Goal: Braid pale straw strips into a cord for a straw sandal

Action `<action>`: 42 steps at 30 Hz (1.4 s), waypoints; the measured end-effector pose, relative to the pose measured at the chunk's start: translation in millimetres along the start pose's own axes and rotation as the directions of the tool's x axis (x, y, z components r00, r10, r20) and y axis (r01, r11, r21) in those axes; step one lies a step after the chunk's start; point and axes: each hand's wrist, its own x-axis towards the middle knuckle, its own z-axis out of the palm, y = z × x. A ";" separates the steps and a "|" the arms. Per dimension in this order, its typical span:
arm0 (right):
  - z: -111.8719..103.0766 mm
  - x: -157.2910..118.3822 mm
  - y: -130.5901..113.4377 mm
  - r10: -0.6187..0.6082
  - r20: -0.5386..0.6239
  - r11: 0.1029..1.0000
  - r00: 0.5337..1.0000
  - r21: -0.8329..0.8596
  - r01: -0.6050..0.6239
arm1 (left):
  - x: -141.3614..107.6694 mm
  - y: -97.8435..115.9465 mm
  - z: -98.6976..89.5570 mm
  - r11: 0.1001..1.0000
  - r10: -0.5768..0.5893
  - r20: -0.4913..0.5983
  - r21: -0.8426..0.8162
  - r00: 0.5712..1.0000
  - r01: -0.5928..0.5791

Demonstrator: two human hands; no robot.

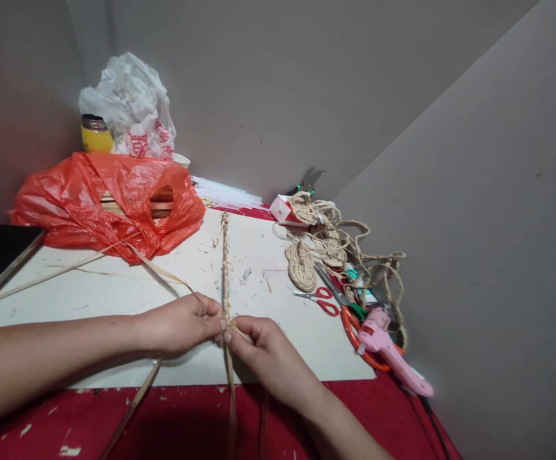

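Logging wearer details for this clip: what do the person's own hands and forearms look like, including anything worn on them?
The left hand and right hand are both bare, without gloves. No sleeve shows on either forearm as far as the picture reaches, and no watch or bracelet is visible at the wrists.

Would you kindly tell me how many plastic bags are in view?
2: a red bag on the left side, and a whitish bag just behind it. Any beneath them would be hidden.
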 end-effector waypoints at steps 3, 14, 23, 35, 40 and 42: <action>-1.0 -2.7 3.8 -0.064 -0.029 0.990 0.998 -0.127 0.060 | 0.0 0.4 1.1 1.000 0.014 -0.019 -0.015 1.000 -0.014; 5.6 -13.5 -5.0 0.114 0.039 0.992 0.993 0.056 -0.116 | -4.3 -0.6 6.5 0.989 0.075 -0.016 -0.129 0.997 -0.076; 25.3 -18.4 10.3 0.001 -0.049 0.966 0.999 -0.260 -0.014 | -4.0 -2.7 11.8 0.989 0.012 -0.100 -0.147 0.995 -0.027; -13.0 -18.0 -9.4 -0.114 -0.305 0.991 0.946 0.035 0.130 | -8.0 11.4 5.8 0.984 0.033 -0.005 -0.173 0.999 -0.033; -6.0 0.3 7.0 0.066 0.100 0.953 0.993 0.289 -0.092 | -6.7 7.4 5.7 0.976 0.111 0.086 -0.197 0.990 -0.092; -4.8 2.4 11.6 0.090 0.131 0.956 0.987 0.266 -0.123 | -5.7 4.2 4.4 0.990 0.082 0.047 -0.119 0.996 -0.076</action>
